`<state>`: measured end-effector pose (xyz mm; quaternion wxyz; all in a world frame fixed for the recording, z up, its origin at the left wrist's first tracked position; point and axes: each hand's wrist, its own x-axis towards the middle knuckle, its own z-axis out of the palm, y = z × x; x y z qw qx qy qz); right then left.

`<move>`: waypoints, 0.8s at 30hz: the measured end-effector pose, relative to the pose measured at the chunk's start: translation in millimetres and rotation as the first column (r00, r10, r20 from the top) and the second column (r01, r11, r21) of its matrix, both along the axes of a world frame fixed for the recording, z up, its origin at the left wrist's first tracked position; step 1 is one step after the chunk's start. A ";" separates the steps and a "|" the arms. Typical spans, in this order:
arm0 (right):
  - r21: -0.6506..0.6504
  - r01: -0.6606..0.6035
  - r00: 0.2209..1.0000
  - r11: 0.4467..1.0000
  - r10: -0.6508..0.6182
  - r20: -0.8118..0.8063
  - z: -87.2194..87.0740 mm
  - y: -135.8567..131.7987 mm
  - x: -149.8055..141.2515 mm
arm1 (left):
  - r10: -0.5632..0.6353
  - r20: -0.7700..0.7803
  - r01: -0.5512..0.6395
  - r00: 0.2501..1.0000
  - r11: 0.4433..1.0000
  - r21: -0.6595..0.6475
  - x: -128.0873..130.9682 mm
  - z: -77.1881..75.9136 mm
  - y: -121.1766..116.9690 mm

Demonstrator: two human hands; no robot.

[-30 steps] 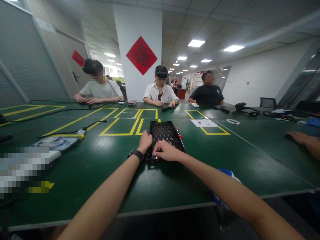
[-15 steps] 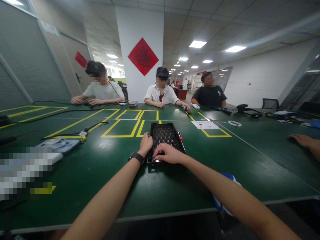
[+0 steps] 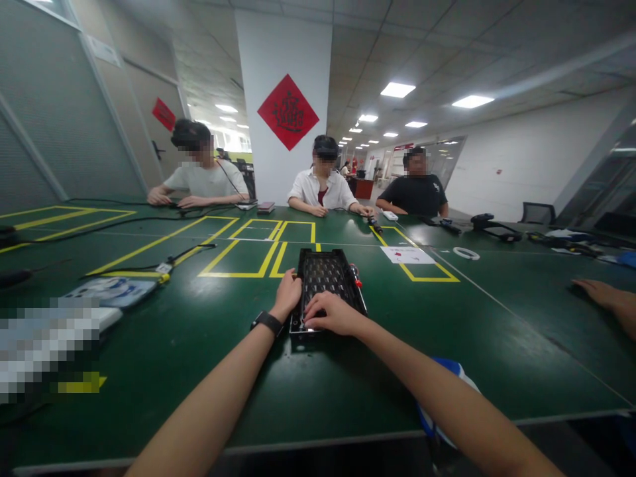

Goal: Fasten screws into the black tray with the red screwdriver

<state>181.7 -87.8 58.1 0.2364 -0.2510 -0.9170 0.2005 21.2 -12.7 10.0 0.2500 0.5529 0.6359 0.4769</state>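
Note:
A black open case [image 3: 328, 271] with rows of small metal pieces, perhaps bits, lies on the green table in front of me. Against its left side rests my left hand [image 3: 289, 293], gripping the edge, with a dark watch [image 3: 268, 322] on the wrist. Over the near-left corner of the case, my right hand [image 3: 332, 313] has its fingertips pinched together. Whatever is between them is too small to make out. Along the right side of the case is a red and silver piece [image 3: 356, 278].
A white sheet [image 3: 407, 255] and a white ring [image 3: 466, 254] lie to the right of the case. Yellow tape outlines [image 3: 233, 274] mark the table. A blue-and-white item [image 3: 447, 371] is under my right forearm. Three people sit opposite; another person's hand [image 3: 599, 291] rests at right.
The view has shifted slightly. Both my hands stay at the same places on the case, the right one still pinching at the near-left corner.

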 end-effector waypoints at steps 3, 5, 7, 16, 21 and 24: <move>0.053 -0.010 0.999 0.999 0.008 0.036 3.2 -1.8 0.0 | 0.021 -0.005 -0.021 1.000 1.000 -0.013 1.2 0.3 0.6; 0.083 -0.015 0.998 0.996 0.011 0.058 4.5 -3.3 -0.2 | 0.020 -0.007 -0.020 1.000 1.000 -0.012 1.6 0.3 0.3; 0.096 -0.017 0.998 0.995 0.010 0.068 4.3 -4.3 -0.4 | 0.020 -0.012 -0.020 1.000 1.000 -0.008 1.4 -0.1 -0.2; 0.140 0.003 1.000 0.990 -0.004 0.008 -0.7 -4.8 -1.3 | 0.000 0.014 -0.001 1.000 1.000 0.028 0.7 -2.7 0.0; 0.220 0.645 0.758 0.732 -0.650 -0.057 17.5 6.5 31.4 | -0.135 0.081 0.122 0.988 0.982 0.145 -2.3 2.5 -10.7; 0.219 0.835 0.482 0.505 -0.863 0.155 17.7 22.3 63.2 | -0.175 0.057 0.164 0.983 0.973 0.165 -5.8 4.7 -18.5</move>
